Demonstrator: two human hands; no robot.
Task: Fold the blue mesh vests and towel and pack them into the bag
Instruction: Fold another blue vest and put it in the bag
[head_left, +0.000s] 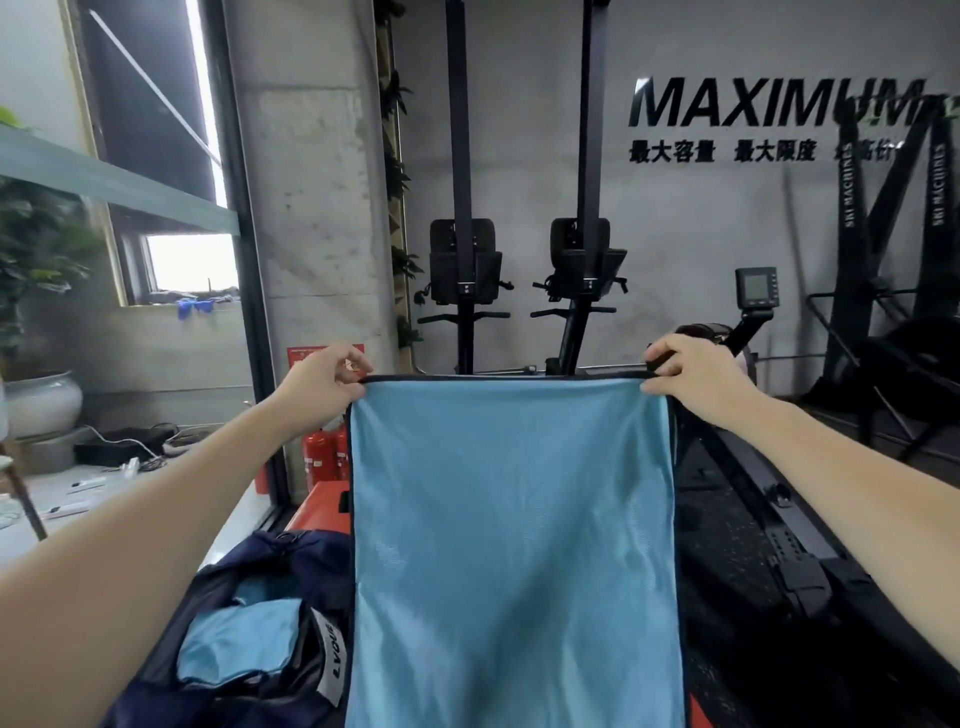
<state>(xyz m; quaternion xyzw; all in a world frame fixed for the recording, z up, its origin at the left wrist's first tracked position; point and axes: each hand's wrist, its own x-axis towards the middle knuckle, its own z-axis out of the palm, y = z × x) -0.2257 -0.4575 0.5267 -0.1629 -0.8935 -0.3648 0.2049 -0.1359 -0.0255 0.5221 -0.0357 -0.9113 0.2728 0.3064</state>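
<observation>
At chest height, left hand (324, 382) & right hand (691, 376) each pinch a top corner of light-blue mesh vest w/ dark trim (514, 545), hanging flat for folding; navy bag (291, 561) sits below-left, w/ folded blue pieces inside.

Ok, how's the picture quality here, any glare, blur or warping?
Head view: the window is blown out white; wide-angle bending curves the pillar and both forearms; the blue cloth held by the left hand and right hand looks soft.
</observation>
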